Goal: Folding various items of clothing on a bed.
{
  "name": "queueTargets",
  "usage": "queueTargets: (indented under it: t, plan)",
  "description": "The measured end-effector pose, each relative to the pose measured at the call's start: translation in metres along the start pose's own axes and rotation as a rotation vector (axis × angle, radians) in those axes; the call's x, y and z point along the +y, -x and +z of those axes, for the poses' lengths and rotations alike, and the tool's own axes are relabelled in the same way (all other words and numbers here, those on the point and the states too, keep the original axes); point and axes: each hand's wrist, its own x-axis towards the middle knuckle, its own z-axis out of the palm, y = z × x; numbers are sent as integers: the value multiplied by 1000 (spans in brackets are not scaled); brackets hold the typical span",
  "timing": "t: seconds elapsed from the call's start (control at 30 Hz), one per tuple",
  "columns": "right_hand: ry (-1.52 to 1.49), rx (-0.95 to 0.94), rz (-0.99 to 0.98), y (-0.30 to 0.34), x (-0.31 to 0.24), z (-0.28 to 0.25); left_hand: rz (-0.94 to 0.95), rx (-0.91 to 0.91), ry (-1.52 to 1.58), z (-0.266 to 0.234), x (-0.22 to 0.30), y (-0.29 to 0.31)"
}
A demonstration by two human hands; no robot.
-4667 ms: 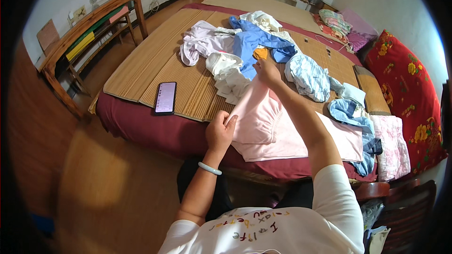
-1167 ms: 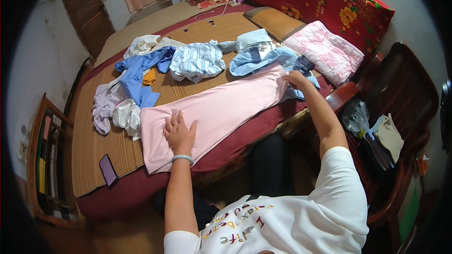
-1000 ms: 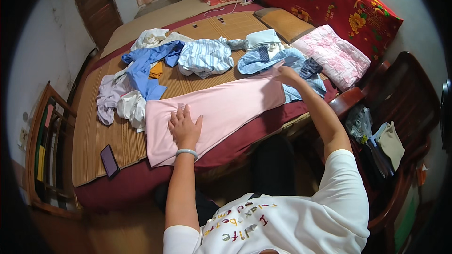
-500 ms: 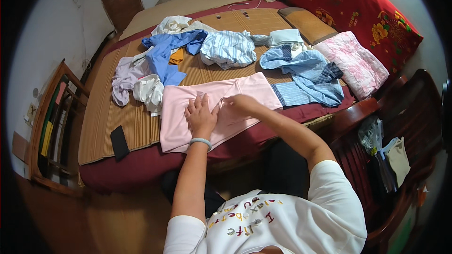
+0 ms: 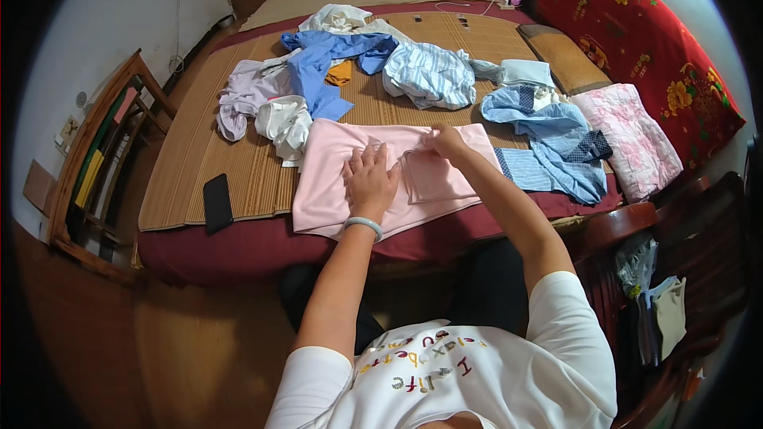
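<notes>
A pink garment (image 5: 322,183) lies spread along the near edge of the bed, with a smaller folded-over flap (image 5: 431,181) on its right half. My left hand (image 5: 371,178) rests flat on its middle, fingers stretched out. At the upper corner of that flap, my right hand (image 5: 447,144) is closed on the pink cloth; its fingertips are partly hidden. Just right of the garment is a light blue striped shirt (image 5: 548,143) with dark blue trim. A crumpled white cloth (image 5: 284,125) lies close to its left end.
Behind are a blue garment (image 5: 314,79), a striped white-and-blue one (image 5: 429,75) and a pale lilac one (image 5: 242,95). A black phone (image 5: 217,203) lies on the mat (image 5: 179,183) at left. A folded pink-white quilt (image 5: 628,139) and wooden chair (image 5: 620,226) stand right.
My right hand has moved right and away from me, and a squarish flap of pink cloth now lies folded over beneath it. My left hand stays flat on the garment. The view has shifted.
</notes>
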Motion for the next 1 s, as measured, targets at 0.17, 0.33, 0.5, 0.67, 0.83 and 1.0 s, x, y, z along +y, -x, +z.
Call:
queueTargets:
  t: [0.17, 0.33, 0.5, 0.67, 0.83, 1.0]
  plan:
    - [-574, -17, -103, 7, -46, 23, -38, -20, -35, -7, -13, 6]
    - [413, 43, -467, 46, -21, 40, -49, -14, -37, -5, -13, 5]
    - [711, 43, -497, 68, -17, 49, -41, -48, 5, -2, -10, 3]
    - [736, 8, -525, 66, -8, 23, -29, -39, 1, -1, -9, 3]
    - [804, 86, -260, 70, 17, -32, -37, -67, -48, -7, -6, 4]
    - [755, 163, -43, 72, 32, -57, -42, -61, -63, -5, -8, 3]
